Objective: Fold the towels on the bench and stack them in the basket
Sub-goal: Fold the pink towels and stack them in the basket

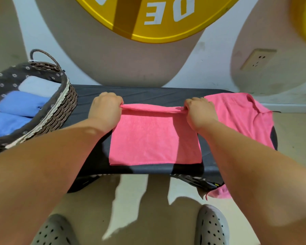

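In the head view, both of your hands are at work on one pink towel (154,138), which lies flat on the dark worktop (148,93) between your forearms. Your left hand (104,110) has its fingers curled, pinching the towel's far left corner. Your right hand (199,112) pinches the far right corner the same way. Between the two hands the far edge is pulled taut and sits a little raised, in what look like several layers. From the hands back toward you, the rest of the cloth lies smooth and square.

Just beyond your right hand, and touching the towel you hold, a second pink towel (240,117) lies unfolded, spilling off that end of the worktop. Out past your left hand sits the woven basket (64,110). It already holds a pale folded towel (39,85) and two blue folded towels (21,103), side by side.

This looks like the middle of a fold on the first pink towel, though one frame does not show whether you are lifting the far edge or laying it down. Either way, the next move calls for keeping both corners level and moving together, so the layers stay matched and the edges line up. Then press it flat before you carry it across to the basket on your left-hand side. The loose pink towel on your right-hand side is left to do after that, so the task seems well along but not finished.
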